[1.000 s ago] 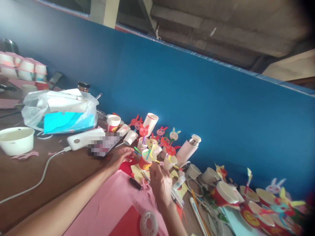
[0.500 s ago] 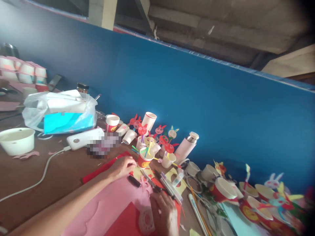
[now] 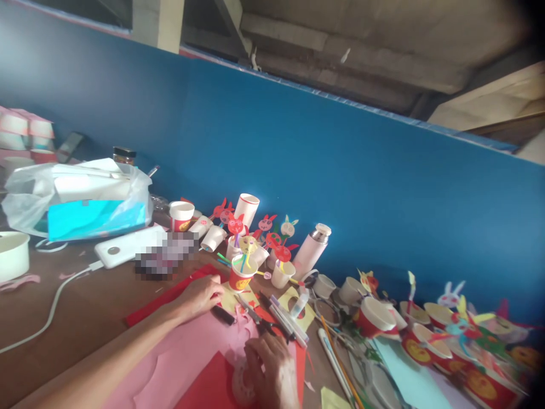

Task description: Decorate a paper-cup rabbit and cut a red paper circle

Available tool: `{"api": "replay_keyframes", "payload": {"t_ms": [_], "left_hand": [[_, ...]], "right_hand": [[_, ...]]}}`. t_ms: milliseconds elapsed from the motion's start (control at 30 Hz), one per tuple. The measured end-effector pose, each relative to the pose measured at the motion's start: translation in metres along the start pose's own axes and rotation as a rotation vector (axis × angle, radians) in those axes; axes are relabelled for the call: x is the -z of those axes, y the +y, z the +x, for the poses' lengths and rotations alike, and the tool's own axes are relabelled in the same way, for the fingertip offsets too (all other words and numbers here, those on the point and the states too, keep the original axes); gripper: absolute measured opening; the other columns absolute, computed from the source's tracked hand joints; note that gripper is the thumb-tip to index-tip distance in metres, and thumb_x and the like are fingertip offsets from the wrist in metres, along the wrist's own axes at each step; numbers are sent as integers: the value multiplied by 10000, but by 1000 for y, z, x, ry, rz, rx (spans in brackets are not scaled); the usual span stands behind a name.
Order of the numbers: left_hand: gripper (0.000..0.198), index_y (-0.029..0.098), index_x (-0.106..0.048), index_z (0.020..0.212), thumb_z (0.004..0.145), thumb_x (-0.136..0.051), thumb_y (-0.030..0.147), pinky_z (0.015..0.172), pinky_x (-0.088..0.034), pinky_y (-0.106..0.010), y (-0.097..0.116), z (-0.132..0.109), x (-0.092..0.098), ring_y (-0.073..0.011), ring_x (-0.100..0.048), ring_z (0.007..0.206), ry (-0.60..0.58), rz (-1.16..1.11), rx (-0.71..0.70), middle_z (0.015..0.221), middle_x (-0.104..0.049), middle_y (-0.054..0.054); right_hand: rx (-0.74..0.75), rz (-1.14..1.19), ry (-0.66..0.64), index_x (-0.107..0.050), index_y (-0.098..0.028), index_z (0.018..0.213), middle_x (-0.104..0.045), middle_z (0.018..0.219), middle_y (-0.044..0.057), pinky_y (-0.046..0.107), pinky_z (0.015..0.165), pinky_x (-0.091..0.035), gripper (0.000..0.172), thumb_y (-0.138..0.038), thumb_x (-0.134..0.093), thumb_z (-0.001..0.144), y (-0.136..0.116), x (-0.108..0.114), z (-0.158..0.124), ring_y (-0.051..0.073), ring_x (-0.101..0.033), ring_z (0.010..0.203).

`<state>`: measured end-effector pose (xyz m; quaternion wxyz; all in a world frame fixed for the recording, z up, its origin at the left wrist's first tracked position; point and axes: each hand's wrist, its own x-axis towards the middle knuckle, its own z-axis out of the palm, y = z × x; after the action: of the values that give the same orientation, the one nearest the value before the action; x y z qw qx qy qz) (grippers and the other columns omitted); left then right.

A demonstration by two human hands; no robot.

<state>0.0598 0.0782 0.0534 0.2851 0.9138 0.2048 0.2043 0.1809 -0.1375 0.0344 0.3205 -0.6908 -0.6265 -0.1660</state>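
Observation:
My left hand [image 3: 198,298] lies flat with its fingers on a yellow paper scrap [image 3: 230,298], next to a black marker [image 3: 223,315] and above a long red paper strip [image 3: 162,301]. My right hand [image 3: 268,375] rests low on a pink paper sheet [image 3: 183,363], its curled fingers beside a white tape roll [image 3: 242,380]. Whether it holds anything is hidden. A red paper sheet [image 3: 204,383] overlaps the pink one. Scissors [image 3: 255,315] and a bundle of pens [image 3: 285,318] lie just beyond my right hand.
A red paper cup with straws [image 3: 240,274] and red rabbit cutouts [image 3: 235,225] stand along the blue wall [image 3: 340,170]. Also there: a pink thermos [image 3: 309,245], a power bank [image 3: 121,250], a plastic bag [image 3: 25,199], a white bowl [image 3: 12,255], finished cup crafts [image 3: 426,346].
My right hand has dropped from beside the cup to the pink sheet, uncovering the scissors and pens. My left hand has moved down onto the paper. The whole view has shifted slightly left.

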Motion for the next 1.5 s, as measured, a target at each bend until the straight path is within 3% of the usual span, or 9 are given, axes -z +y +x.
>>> {"api": "replay_keyframes", "payload": {"t_ms": [200,433,600,800,967,1133,1200,1333,1500], "left_hand": [[161,175,-578,594,724,-486,152,568,-261,-269,-2,1,-4,-157,-495,655,-21,49,17,712,-515,-28],[152,168,-565,612,729,-468,159,557,-258,-256,0,-1,1,-137,-480,638,-70,90,9,723,-518,-15],[147,168,-544,622,744,-463,180,558,-274,-248,1,0,3,-133,-491,644,-83,115,-2,739,-520,-11],[171,169,-532,591,742,-452,172,563,-294,-254,-1,3,0,-140,-502,653,-72,139,6,704,-523,-8],[273,184,-624,785,854,-368,245,692,-385,-254,-1,4,0,-155,-554,794,25,120,6,851,-598,-30],[261,165,-632,843,876,-402,282,697,-427,-222,13,-2,-3,-136,-585,752,128,-17,-145,835,-643,-40],[246,167,-635,870,884,-418,283,706,-441,-212,25,-6,-3,-134,-605,777,67,-86,-177,858,-664,-37],[231,187,-649,862,892,-424,231,850,-424,-230,44,-11,-1,-142,-595,948,-76,-108,-288,982,-678,-25],[155,190,-643,898,756,-617,245,901,-396,-292,46,-14,-4,-193,-563,995,-130,38,-371,1062,-649,-37]], "right_hand": [[-18,-35,-56,-630,-230,749,-602,651,6,290,618,-388,194,-204,-480,869,2,14,7,178,-563,632],[-361,199,2,-649,-189,820,-664,765,34,280,704,-405,226,-287,-458,892,31,43,18,174,-584,717],[-395,302,-159,-657,-181,734,-634,648,-6,209,574,-410,214,-296,-523,855,31,64,28,128,-558,599],[-460,340,-235,-661,-164,771,-624,651,-7,210,587,-404,216,-305,-522,857,36,92,35,118,-537,607],[-410,388,-403,-695,-200,792,-658,715,-19,208,603,-423,98,-283,-645,772,33,93,33,120,-564,654],[-196,337,-685,-574,-262,1195,-605,1140,50,355,891,-438,695,-456,-799,567,6,74,24,241,-564,1032],[-161,264,-714,-547,-264,1223,-593,1152,64,402,911,-428,691,-450,-777,599,-2,68,21,268,-544,1072],[-174,282,-655,-550,-253,1198,-601,1145,53,343,891,-443,562,-264,-725,664,5,81,23,237,-553,1054],[-473,295,-387,-515,-264,1170,-624,1051,17,296,744,-472,457,-281,-623,726,37,113,31,169,-582,821]]}}
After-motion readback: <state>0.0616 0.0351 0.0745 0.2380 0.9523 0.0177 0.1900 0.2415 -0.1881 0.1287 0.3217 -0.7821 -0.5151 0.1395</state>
